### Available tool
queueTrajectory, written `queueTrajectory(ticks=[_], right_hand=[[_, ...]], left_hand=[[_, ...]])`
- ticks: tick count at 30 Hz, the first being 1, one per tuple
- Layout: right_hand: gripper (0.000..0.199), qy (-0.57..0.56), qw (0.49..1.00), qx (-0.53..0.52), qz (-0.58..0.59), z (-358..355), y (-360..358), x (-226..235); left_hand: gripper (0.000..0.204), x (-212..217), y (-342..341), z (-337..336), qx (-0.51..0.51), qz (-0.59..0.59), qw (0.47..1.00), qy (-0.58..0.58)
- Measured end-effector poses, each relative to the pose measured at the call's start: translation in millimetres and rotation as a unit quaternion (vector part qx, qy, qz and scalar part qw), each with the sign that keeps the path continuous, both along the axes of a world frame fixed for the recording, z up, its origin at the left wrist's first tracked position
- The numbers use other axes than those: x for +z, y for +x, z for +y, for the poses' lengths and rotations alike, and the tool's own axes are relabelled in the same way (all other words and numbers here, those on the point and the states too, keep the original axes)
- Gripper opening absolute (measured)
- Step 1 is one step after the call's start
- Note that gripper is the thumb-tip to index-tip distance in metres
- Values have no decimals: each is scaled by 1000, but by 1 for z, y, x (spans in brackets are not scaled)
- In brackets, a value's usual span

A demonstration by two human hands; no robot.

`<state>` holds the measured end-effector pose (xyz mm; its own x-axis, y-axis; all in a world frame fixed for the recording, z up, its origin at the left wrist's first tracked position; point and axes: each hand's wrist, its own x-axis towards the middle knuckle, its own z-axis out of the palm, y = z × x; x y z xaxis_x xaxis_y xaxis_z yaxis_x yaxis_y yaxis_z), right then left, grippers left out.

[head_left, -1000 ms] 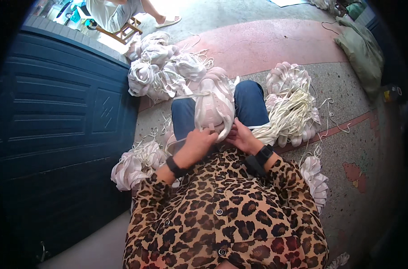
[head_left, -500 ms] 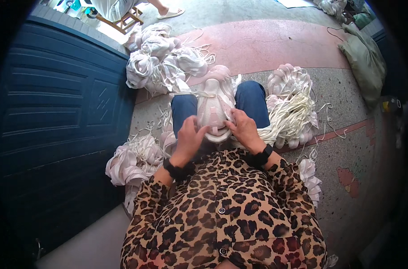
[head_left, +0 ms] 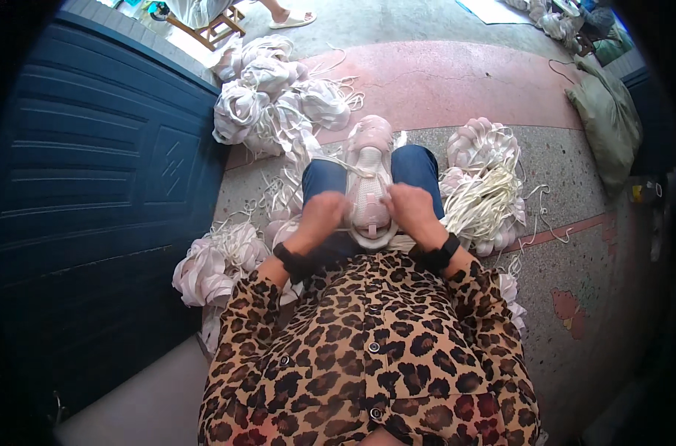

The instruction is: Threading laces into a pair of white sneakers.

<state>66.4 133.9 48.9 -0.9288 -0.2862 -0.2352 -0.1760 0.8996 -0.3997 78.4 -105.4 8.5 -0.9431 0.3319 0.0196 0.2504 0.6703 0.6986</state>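
A pink and white shoe upper (head_left: 371, 189) lies lengthwise between my knees, its pink tab end toward me. At its left edge is my left hand (head_left: 325, 213), slightly blurred, with the fingers curled in. On the opposite edge my right hand (head_left: 412, 209) is closed, back of the hand up, fingertips tucked out of sight. What either hand pinches is too small or hidden to make out. A white lace (head_left: 342, 165) runs from the upper across my left knee.
Bundles of pink-white uppers (head_left: 260, 97) lie at the far left, more (head_left: 208, 271) beside the dark blue door (head_left: 85, 160). Right of my knee are stacked uppers (head_left: 481, 145) and cream laces (head_left: 479, 197). A greenish sack (head_left: 609, 123) leans farther right. Another person's slippered foot (head_left: 292, 18) shows at the top.
Both hands have drawn back from the tab end and moved up along the upper's sides, with fingers now curled in. The whole view has shifted slightly.
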Motion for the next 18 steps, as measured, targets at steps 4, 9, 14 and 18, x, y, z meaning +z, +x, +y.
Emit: queueTrajectory(ticks=[4,9,14,18], right_hand=[[23,-158,972,-34,171,-11,-31,-10],[17,-192,978,-19,74,-21,-54,-32],[22,-189,980,36,48,-9,-51,-33],[21,-466,869,13,-164,21,-57,-28]], left_hand=[[16,7,-50,2,31,151,981,-119],[11,1,-86,12,-34,140,968,-205],[9,5,-99,-2,-96,182,971,-120],[16,34,-89,-9,-59,-114,991,45]])
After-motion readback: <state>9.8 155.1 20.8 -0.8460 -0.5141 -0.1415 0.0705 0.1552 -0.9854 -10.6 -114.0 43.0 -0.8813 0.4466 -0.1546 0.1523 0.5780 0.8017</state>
